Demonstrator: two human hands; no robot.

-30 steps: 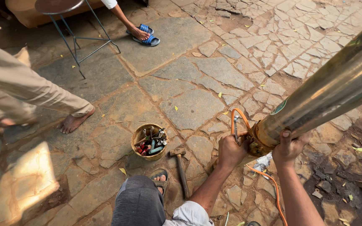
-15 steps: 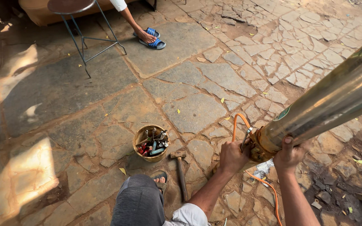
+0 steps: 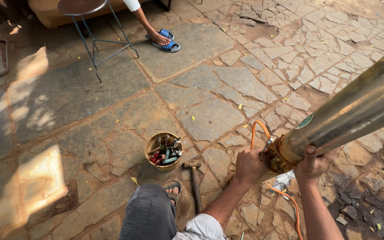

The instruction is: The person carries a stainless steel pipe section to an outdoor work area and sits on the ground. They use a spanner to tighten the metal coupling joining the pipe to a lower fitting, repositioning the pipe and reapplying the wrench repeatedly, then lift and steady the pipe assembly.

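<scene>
Fingers first: our left hand point(image 3: 250, 165) is curled shut round the rusty end point(image 3: 283, 156) of the long metal pipe point(image 3: 356, 111), w/ what looks like a small tool point(image 3: 266, 146) pinched in it; right hand point(image 3: 311, 163) wraps the same end from the other side, thumb on top, fingers clamped under. The pipe runs from our hands up & out to the right edge, off the ground, tilted.

Left to right on the stone paving point(image 3: 210, 115): a stool point(image 3: 95, 26), a round tin of tools point(image 3: 163, 150), a hammer point(image 3: 194, 180) lying just beside our sandalled foot point(image 3: 172, 190), then an orange cable point(image 3: 263, 133) looping by the pipe end.

We judge the pipe heavy, stiff, smooth & prob. slippery along the shiny length; the rough rusty collar gives the better grip, both hands close together, weight mostly out beyond us.
</scene>
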